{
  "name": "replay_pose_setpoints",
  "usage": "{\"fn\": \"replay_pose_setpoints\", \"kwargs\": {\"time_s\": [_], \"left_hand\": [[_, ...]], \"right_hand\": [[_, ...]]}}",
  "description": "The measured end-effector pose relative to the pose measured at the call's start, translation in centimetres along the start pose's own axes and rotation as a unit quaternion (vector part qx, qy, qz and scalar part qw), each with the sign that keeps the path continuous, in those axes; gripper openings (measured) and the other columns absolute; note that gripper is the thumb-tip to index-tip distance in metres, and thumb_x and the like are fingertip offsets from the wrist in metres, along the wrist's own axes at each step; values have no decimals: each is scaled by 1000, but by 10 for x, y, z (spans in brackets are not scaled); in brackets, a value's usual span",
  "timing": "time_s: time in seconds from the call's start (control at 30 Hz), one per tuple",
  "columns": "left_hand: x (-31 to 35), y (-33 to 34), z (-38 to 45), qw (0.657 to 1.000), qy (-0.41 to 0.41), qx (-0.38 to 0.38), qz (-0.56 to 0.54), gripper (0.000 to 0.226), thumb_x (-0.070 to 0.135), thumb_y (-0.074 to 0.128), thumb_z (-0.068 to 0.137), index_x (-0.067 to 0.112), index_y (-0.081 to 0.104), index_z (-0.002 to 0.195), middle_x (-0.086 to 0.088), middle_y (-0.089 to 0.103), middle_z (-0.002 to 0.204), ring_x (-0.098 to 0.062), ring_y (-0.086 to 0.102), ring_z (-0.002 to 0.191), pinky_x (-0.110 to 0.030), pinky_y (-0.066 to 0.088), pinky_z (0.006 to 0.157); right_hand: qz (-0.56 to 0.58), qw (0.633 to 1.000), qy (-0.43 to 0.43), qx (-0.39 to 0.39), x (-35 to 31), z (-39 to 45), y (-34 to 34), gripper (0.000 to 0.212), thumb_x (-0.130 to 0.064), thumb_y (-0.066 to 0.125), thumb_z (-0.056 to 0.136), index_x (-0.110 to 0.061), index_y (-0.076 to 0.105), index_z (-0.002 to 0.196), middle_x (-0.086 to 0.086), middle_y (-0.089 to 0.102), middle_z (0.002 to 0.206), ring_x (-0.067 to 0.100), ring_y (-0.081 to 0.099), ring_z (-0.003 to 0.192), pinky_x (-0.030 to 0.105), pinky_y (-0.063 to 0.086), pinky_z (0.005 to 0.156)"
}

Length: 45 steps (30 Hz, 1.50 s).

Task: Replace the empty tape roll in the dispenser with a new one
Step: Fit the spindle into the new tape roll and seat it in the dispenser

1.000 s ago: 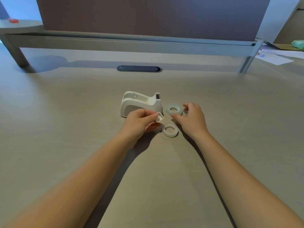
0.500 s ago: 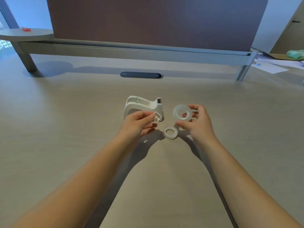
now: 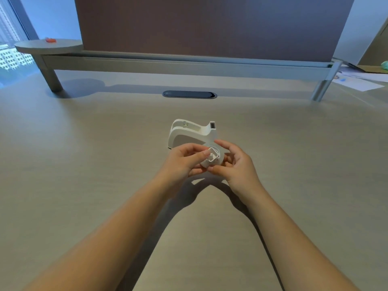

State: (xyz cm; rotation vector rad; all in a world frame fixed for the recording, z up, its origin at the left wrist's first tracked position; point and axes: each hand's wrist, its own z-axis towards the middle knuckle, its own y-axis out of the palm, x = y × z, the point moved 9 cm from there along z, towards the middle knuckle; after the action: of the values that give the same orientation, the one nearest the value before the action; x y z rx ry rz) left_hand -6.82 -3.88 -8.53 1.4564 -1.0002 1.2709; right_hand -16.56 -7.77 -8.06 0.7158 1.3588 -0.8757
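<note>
Pale wood-grain laminate formed the counter [image 3: 84, 185], and nearest the camera we recorded only our two bare forearms converging over it. At their meeting point the left hand [image 3: 182, 162] and right hand [image 3: 237, 164] had closed together above the surface, where half a second earlier they had been apart. The right hand, which had then held the new tape roll [image 3: 212, 162] clear on its own side, had carried it across; its fingers [image 3: 222, 143] were curled round the roll's rim, thumb below and index above. The left fingers [image 3: 201, 153] were pinched shut on the small white hub [image 3: 213, 155], which a moment before had been held free of the roll and now sat at the roll's centre opening. We could not tell whether it was fully seated.

The empty core, previously lying on the counter between the hands, was no longer visible; we judged it hidden beneath them.

Just beyond the hands stood the white dispenser [image 3: 189, 133], untouched, its cradle vacant and its cutter end to the right. Farther back lay a dark cable grommet [image 3: 189, 94] and then the partition screen [image 3: 210, 28].

We judged the step in hand to be fitting hub into roll, with loading into the dispenser not yet done.
</note>
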Motion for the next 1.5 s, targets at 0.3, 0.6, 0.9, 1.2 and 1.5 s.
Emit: {"fn": "replay_pose_setpoints", "kwargs": {"time_s": [0.3,0.6,0.9,1.2,1.5], "left_hand": [[-7,-2,6,999,22,22,-20,8,14,55,80,14,63,79,-8,65,86,-21,65,84,-22,57,66],[-5,-6,6,997,6,39,-71,16,9,53,81,14,51,96,-5,60,85,-15,64,72,-24,57,60],[-10,-2,8,999,-23,3,-45,13,9,55,80,10,63,89,-4,66,84,-12,66,73,-18,57,63],[-9,-4,9,999,-9,13,-35,10,11,53,82,16,58,89,-7,63,86,-14,64,75,-21,56,62],[-8,-3,9,999,-3,19,-50,17,8,47,85,6,55,100,-10,62,83,-17,63,73,-27,57,68]], "right_hand": [[-62,997,-26,40,-2,-2,-6,44,-24,63,79,-29,47,119,-4,49,113,12,59,93,11,54,64],[-331,923,-179,80,-36,-8,-4,22,-17,60,81,-9,62,102,8,66,101,11,50,87,8,36,68],[-322,933,-150,62,-24,-4,-4,21,-16,59,82,-10,58,102,-2,58,92,11,53,82,9,41,66],[-349,915,-192,60,-27,-4,3,22,-15,59,82,-8,58,103,9,58,107,6,45,89,-5,36,71],[-427,870,-236,66,-39,-9,12,30,-21,46,79,-5,64,98,16,68,92,23,60,81,4,34,76]]}}
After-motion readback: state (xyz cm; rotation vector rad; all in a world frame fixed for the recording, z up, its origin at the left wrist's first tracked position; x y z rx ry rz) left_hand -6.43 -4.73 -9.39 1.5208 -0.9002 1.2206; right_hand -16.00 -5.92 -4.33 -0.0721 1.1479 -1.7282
